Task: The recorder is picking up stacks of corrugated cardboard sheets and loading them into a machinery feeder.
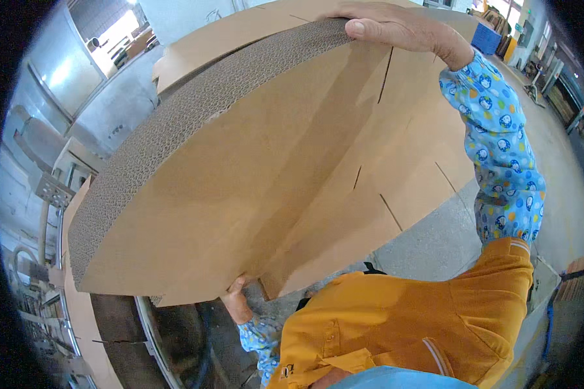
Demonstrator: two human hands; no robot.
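Observation:
A thick stack of brown corrugated cardboard sheets (240,175) fills the middle of the view, tilted, its fluted edges bunched along the upper left. My right hand (396,29) reaches over the far top edge, thumb on the near face and fingers closed over the edge, partly out of sight. My left hand (238,298) grips the stack's lower edge near the bottom; its thumb side shows and the other fingers are hidden behind the board. Dark slots cut the cardboard on the right. Patterned blue sleeves (499,149) cover both forearms.
More flat cardboard (207,55) lies beyond the stack. Machine frames and metal rails (65,305) stand at the left. A blue crate (485,39) sits at the far right, and piled brown boards (581,275) rest at the right edge of the grey floor (551,175).

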